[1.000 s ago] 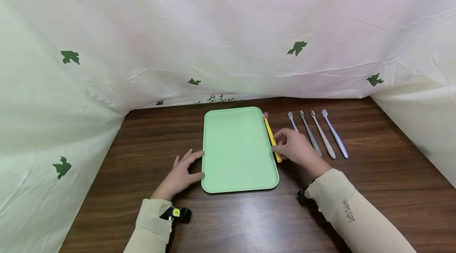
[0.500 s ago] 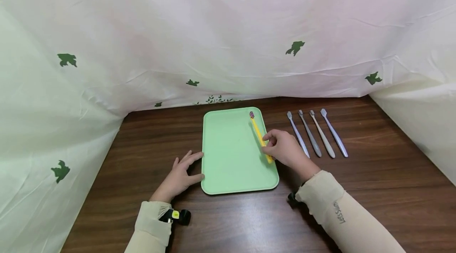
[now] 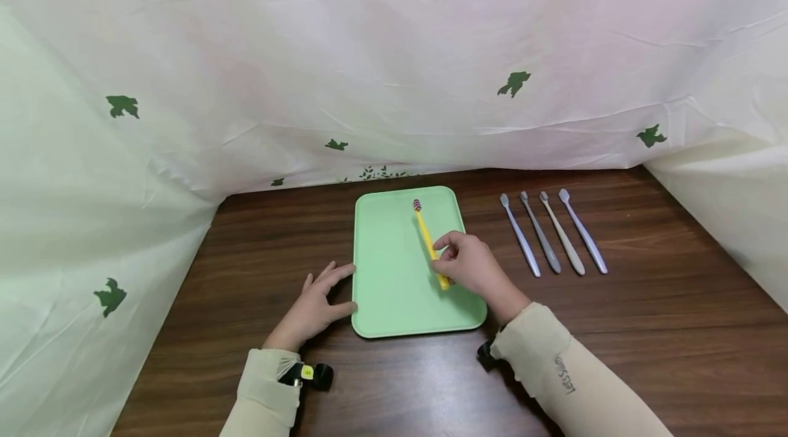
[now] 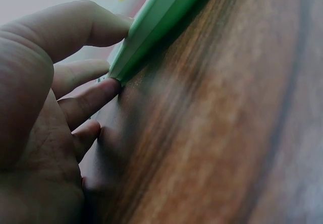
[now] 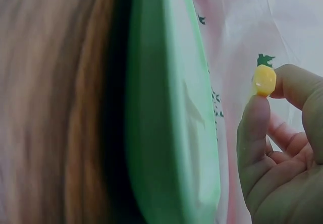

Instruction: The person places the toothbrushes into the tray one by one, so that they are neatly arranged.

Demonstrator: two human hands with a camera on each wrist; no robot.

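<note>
Above the tray (image 3: 388, 293), my right hand (image 3: 471, 265) pinches the yellow toothbrush (image 3: 426, 234), bristles (image 3: 417, 205) pointing away, nearly along the tray's length.

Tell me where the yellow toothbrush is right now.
In the head view, the yellow toothbrush is pinched by the right hand over the tray, left of the four other toothbrushes.

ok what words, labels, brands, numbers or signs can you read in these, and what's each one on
"LetsSlim", as best it reads (small, letter case uncertain): on the right sleeve.
Dark mark, too small to read: on the yellow label of the black strap at the left wrist.
Yellow toothbrush, other toothbrushes, tray: no readable text.
</note>
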